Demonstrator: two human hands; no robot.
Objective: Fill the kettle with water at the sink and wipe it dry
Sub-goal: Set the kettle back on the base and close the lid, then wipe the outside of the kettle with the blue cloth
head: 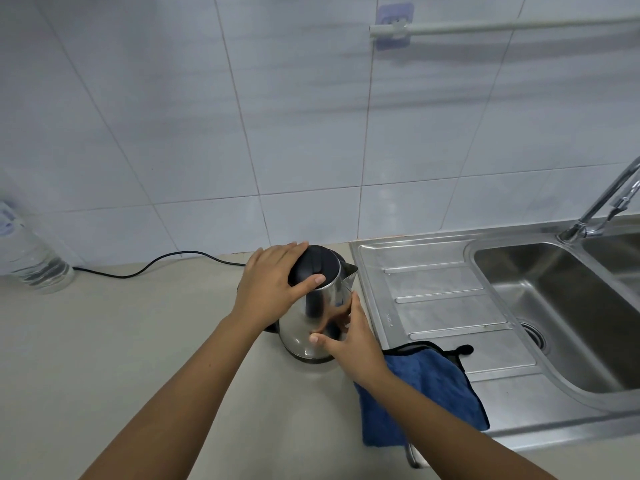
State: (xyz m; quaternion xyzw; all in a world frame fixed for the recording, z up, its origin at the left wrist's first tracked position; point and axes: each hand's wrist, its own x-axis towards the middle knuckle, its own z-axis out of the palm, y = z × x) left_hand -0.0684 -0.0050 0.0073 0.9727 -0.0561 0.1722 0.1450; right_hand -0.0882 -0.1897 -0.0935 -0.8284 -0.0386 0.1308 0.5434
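A steel kettle (304,327) with a black lid stands on the beige counter, just left of the sink's drainboard. My left hand (273,289) lies over its lid and handle side, thumb pressed on the lid's front edge. My right hand (349,341) cups the kettle's lower right side, fingers spread against the metal. A blue cloth (440,386) lies over the counter edge and the drainboard, partly under my right forearm. The steel sink (561,306) and its tap (602,202) are at the right.
A black power cord (156,265) runs along the counter from the kettle's base to the left. A clear plastic water bottle (27,251) stands at the far left. A white rail (502,26) is fixed on the tiled wall.
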